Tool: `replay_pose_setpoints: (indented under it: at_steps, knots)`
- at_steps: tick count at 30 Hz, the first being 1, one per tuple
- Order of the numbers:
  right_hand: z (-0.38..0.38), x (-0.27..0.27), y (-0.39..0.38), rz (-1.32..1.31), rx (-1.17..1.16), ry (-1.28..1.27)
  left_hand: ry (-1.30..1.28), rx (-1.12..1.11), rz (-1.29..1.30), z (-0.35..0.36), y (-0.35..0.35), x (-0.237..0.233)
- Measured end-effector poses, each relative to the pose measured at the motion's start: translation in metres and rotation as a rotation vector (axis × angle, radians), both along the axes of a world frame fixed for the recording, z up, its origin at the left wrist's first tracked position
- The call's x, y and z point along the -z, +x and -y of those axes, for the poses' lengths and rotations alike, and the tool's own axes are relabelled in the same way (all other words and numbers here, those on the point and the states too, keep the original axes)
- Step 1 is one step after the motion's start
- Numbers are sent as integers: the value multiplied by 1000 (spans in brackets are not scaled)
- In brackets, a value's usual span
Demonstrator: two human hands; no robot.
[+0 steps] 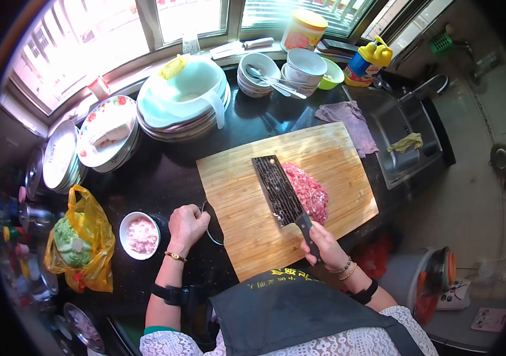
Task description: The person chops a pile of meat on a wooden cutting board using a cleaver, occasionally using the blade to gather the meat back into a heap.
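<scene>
My right hand (323, 244) grips the black handle of a cleaver (278, 190) with a dark, patterned blade. The blade lies flat over the wooden cutting board (235, 237), along the left side of a mound of minced meat (309, 196). A few bits of meat cling to the blade. My left hand (187, 227) is closed in a loose fist by the board's left edge, beside its thin metal loop handle (214, 228). Whatever its fingers may hold is hidden. Left of it stands a white bowl (123, 232) with pale pink mince (142, 235).
An orange plastic bag (106, 261) holds a cabbage (72, 242) at the left. Stacked plates (63, 151), a pale green basin (182, 110), bowls (257, 83) and a yellow-topped bottle (369, 62) line the window. A purple cloth (348, 121) lies by the sink (395, 163).
</scene>
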State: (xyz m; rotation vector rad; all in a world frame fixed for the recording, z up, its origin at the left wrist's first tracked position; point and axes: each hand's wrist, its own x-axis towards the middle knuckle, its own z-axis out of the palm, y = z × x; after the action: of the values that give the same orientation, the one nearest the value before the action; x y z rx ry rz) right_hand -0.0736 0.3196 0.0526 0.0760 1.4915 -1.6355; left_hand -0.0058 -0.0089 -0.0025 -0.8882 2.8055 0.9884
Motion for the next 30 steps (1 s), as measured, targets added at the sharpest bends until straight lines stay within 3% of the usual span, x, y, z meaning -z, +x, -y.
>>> replay_pose_setpoints:
  at_steps: [6, 11, 13, 16, 20, 23, 25, 27, 30]
  knots:
    - [-27, -2, 9, -54, 127, 56, 7, 2, -5, -1, -1, -2]
    - [-39, -30, 30, -413, 210, 91, -2, 7, -5, 0, -2, -1]
    - [-38, -27, 25, -516, 250, 220, -3, 14, 7, 1, -3, 0]
    - [-35, -20, 12, -367, 201, 357, 1, 19, 16, 0, -3, -2]
    - [-32, -43, 22, -566, 295, 368, -36, 16, -18, 1, -2, 0]
    - [-29, -30, 31, -685, 391, 313, -1, 19, 23, 1, -4, -3]
    - [-30, -16, 23, -491, 152, 432, 7, 24, 23, 0, -4, -4]
    - [-29, -23, 24, -426, 245, 410, 11, 13, 22, 2, -3, -3]
    - [-31, -38, 34, -637, 317, 414, -25, 17, -10, 1, -3, 0]
